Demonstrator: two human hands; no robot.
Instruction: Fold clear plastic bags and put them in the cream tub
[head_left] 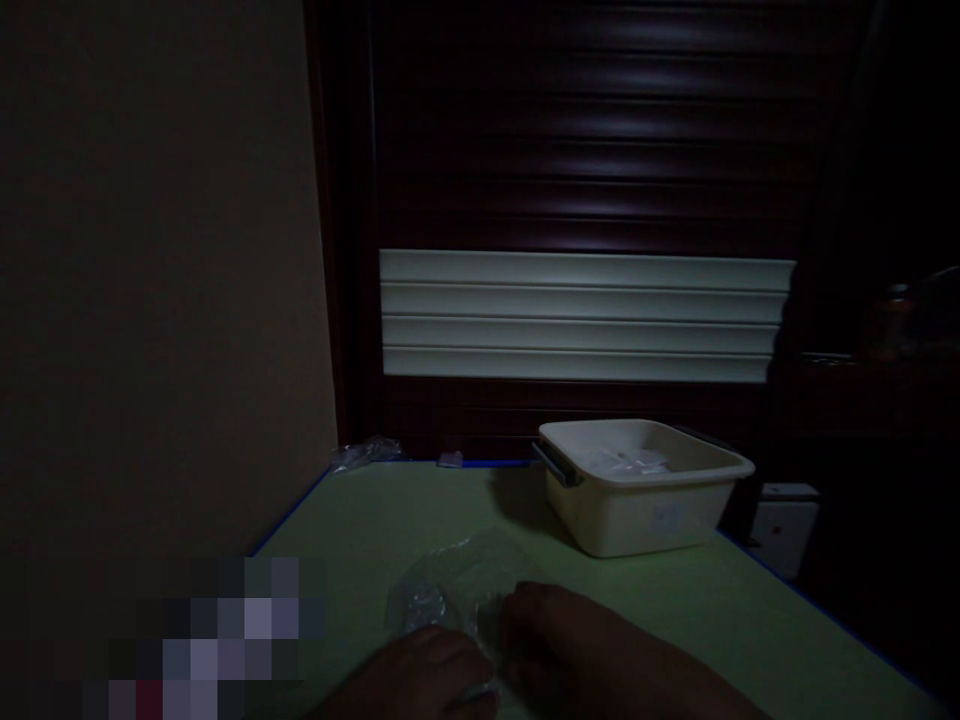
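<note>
A clear, crinkled plastic bag (pixel 480 560) lies on the green tabletop (pixel 360 540) near its front, with shiny folds at its left side. My left hand (pixel 420 672) is at the bag's near edge, its fingers curled closed on the plastic. Close beside it, my right hand (pixel 562 640) comes in from the right, with bent fingers closed on the bag's right part. The fingertips are partly hidden, and the light is dim. I cannot make out anything inside the bag.
A white plastic tub (pixel 637 520) with dark handles stands at the table's right rear, clear plastic packets (pixel 626 460) inside. Crumpled clear plastic (pixel 369 453) and a small packet (pixel 450 460) lie along the back edge. A wall (pixel 165 300) borders the left. Pixelation covers the lower left.
</note>
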